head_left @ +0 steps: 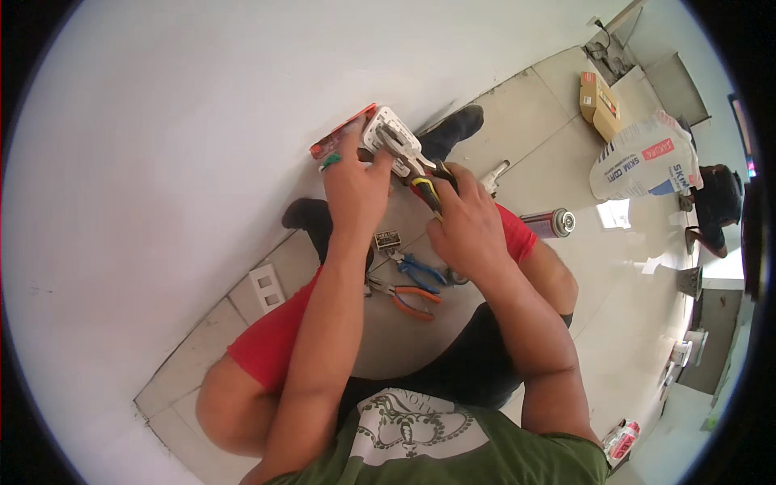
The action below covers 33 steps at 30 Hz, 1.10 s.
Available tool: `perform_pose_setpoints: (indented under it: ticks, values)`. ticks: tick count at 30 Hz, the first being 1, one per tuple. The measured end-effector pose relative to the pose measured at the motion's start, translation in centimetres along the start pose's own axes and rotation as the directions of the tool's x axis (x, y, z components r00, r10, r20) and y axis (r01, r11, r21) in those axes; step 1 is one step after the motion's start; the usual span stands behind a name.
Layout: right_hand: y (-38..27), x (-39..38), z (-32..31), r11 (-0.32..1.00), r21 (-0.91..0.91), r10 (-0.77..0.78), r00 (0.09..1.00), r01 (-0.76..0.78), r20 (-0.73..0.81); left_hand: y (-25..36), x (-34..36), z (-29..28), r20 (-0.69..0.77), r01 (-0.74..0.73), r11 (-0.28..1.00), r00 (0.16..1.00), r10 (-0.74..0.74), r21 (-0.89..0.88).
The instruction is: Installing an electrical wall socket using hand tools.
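Close to the wall, my left hand (356, 190) is closed on a white rectangular electrical plate (380, 115), beside an orange wall box (330, 139). Pliers (422, 179) with black and yellow handles sit in my right hand (470, 230), their metal jaws at the white plate; whether they bite on it I cannot tell. Between my legs lie blue-handled pliers (420, 271), orange-handled pliers (414, 305) and a small dark box (388, 240). A white frame with two square openings (267, 288) rests on the floor near my left knee.
To the right of my leg lies a metal canister (550, 223), with a white tool (494, 176) farther off. A cardboard box (600, 105) and a white sack (647, 160) stand on the tiles at far right. The white wall (194, 145) rises at left.
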State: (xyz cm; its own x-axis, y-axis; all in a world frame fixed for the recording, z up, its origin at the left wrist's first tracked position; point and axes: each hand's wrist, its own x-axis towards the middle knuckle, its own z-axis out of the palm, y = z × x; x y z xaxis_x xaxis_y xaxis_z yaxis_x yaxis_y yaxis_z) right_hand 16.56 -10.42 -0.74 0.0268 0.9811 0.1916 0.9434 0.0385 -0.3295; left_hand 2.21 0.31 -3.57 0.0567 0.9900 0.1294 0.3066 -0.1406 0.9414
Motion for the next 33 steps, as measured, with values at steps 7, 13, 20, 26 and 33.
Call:
perform_pose_setpoints:
  ticks: [7, 13, 20, 26, 33]
  values:
    - [0.4, 1.0, -1.4, 0.988, -0.140, -0.065, 0.997, 0.061, -0.028, -0.4, 1.3, 0.2, 0.090, 0.201, 0.939, 0.979, -0.183, -0.280]
    - [-0.2, 1.9, -3.3, 0.919, -0.366, -0.171, 0.985, 0.146, -0.036, -2.7, 1.5, 1.2, -0.067, -0.059, 0.992, 0.996, 0.052, -0.111]
    - [-1.4, 2.5, -4.2, 0.802, -0.554, -0.225, 0.972, 0.222, 0.064, -2.0, 1.0, 1.5, -0.126, -0.012, 0.999, 0.992, 0.008, -0.032]
    - [-2.2, 2.9, -4.4, 0.786, -0.577, -0.182, 0.975, 0.221, 0.126, -2.3, 1.3, 1.3, -0.138, -0.071, 0.997, 0.988, 0.067, -0.026]
    - [-1.1, 3.0, -3.9, 0.985, -0.054, 0.173, 0.931, -0.164, 0.321, -2.2, 0.8, 0.3, -0.119, -0.018, 0.999, 0.993, 0.014, -0.038]
